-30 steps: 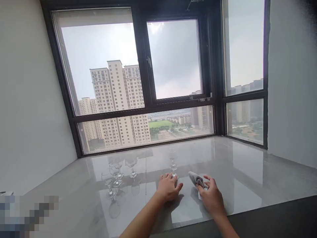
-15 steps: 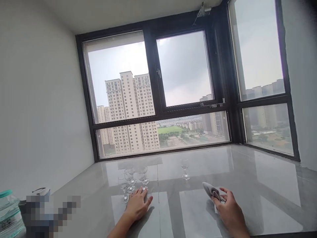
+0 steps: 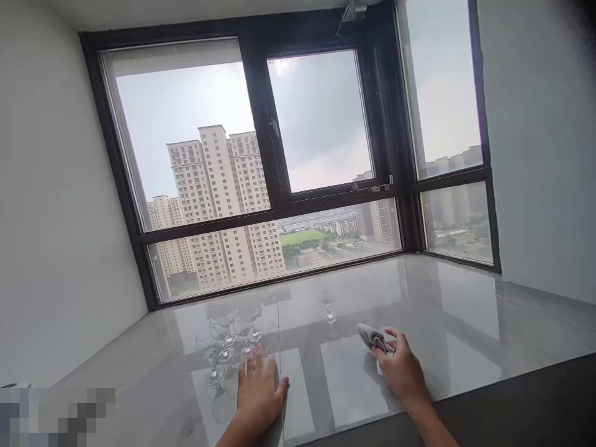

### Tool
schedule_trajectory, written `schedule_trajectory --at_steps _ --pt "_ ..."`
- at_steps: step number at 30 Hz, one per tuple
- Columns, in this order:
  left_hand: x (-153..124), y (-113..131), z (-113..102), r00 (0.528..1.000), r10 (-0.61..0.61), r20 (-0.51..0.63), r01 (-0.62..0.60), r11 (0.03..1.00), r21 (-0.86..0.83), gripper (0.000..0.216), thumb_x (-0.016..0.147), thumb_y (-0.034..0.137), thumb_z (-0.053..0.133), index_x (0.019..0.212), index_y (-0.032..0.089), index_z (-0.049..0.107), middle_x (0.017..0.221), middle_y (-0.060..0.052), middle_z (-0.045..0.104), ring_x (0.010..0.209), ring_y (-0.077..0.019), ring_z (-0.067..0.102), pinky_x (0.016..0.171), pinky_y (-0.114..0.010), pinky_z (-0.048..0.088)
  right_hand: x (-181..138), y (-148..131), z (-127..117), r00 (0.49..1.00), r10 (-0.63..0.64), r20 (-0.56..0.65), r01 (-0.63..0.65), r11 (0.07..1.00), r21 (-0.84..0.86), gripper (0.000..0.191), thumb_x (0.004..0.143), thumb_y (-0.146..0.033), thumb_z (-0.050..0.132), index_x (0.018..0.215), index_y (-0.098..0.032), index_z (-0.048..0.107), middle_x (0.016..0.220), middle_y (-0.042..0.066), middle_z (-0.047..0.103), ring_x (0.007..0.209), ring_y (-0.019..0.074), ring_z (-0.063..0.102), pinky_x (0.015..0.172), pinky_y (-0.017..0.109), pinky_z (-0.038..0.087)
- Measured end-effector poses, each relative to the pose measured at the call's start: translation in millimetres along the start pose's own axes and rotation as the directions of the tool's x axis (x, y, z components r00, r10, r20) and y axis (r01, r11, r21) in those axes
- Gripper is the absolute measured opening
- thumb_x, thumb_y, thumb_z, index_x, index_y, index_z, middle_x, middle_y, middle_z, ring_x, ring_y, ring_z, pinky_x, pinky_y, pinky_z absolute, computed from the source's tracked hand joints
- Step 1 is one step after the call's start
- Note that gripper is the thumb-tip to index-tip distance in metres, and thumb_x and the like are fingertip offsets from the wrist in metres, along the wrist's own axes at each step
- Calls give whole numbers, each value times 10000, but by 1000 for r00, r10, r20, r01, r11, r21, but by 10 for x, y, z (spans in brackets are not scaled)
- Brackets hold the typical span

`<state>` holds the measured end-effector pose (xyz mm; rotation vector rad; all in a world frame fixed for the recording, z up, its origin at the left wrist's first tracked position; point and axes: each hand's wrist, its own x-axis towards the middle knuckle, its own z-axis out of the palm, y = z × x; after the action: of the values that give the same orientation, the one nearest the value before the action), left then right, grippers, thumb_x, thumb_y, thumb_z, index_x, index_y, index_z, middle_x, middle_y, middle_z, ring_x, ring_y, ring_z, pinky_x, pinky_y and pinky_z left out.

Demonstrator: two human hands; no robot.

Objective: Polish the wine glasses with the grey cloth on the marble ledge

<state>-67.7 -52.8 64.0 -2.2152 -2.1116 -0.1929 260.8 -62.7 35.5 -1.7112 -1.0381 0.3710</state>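
Observation:
Several clear stemmed glasses stand in a cluster on the glossy grey sill, among them a front-left glass (image 3: 213, 366). My left hand (image 3: 259, 385) is just in front of the cluster, palm down with its fingers spread, holding nothing. Its fingertips come close to the base of the nearest glass (image 3: 246, 341); whether they touch it I cannot tell. To the right, my right hand (image 3: 404, 367) pinches a crumpled grey-white cloth (image 3: 372, 338) above the sill. A single stemmed glass (image 3: 328, 310) stands apart, farther back between the two hands.
The shiny sill (image 3: 321, 397) runs back to a dark-framed window (image 3: 274, 214) in the corner. Its front edge slopes away at lower right. A pale wall (image 3: 56, 205) closes the left side. Blurred-out items (image 3: 46, 413) lie at lower left.
The view has shifted and tilted, so the sill's front edge now shows at the right. My left hand sits slightly farther from the glasses. My right hand still holds the cloth.

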Motion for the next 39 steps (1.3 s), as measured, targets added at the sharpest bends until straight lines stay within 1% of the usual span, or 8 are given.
schedule_trajectory --at_steps 5,9,12,16,20,25,33,39 --pt "302 782 119 952 305 13 -300 942 -153 643 937 544 404 1504 244 453 1656 -110 253 1521 -345 195 1219 -533 132 -25 -29 -14 999 -2 -47 3 1000 17 543 751 -488 527 1220 -214 501 1053 117 710 888 290 681 714 336 451" --pt "881 1278 199 919 385 88 -353 901 -254 711 932 596 401 1568 289 317 1685 -96 148 1513 -390 198 1205 -561 165 -10 4 4 997 -31 -70 35 998 54 493 749 -448 545 1184 -216 519 981 100 716 861 284 678 714 335 447" --pt "1230 1496 212 912 400 91 -366 894 -259 702 935 600 389 1561 286 330 1683 -104 152 1508 -397 206 1190 -606 154 4 19 15 996 -42 -84 46 998 43 470 746 -424 550 1168 -217 531 970 91 720 829 269 681 705 326 453" --pt "1383 1565 186 900 431 60 -403 878 -259 621 953 553 382 1492 253 452 1611 -127 355 1475 -371 295 1163 -632 192 1 14 18 994 -42 -96 46 998 49 467 745 -416 549 1165 -211 542 939 85 725 820 261 687 699 320 460" --pt "1179 1334 140 883 469 -2 -454 855 -251 506 959 534 414 1369 289 580 1487 -93 540 1403 -322 416 1143 -552 276 -9 22 10 996 -42 -81 49 996 80 480 743 -446 536 1159 -207 538 953 97 721 824 271 686 706 332 462" --pt "640 692 100 866 457 -203 -494 844 -209 273 926 347 536 1095 245 724 1125 -87 744 1166 -289 593 1036 -450 380 -2 41 -16 999 -20 -30 23 996 84 550 733 -521 518 1192 -218 508 1016 109 712 877 286 683 735 344 460" --pt "-26 -320 -21 905 309 -293 -380 897 -225 245 911 235 542 751 212 726 751 -59 731 792 -229 663 727 -321 442 -1 -14 -60 999 49 8 -49 998 37 659 661 -621 543 1189 -228 511 1093 157 707 940 326 690 760 375 478" --pt "-37 -528 83 821 350 -451 -477 855 -205 233 852 159 551 661 211 673 657 -40 690 718 -210 645 672 -299 439 39 14 -37 999 50 14 -50 999 21 657 646 -618 530 1164 -215 512 1094 177 703 948 329 692 762 377 485"
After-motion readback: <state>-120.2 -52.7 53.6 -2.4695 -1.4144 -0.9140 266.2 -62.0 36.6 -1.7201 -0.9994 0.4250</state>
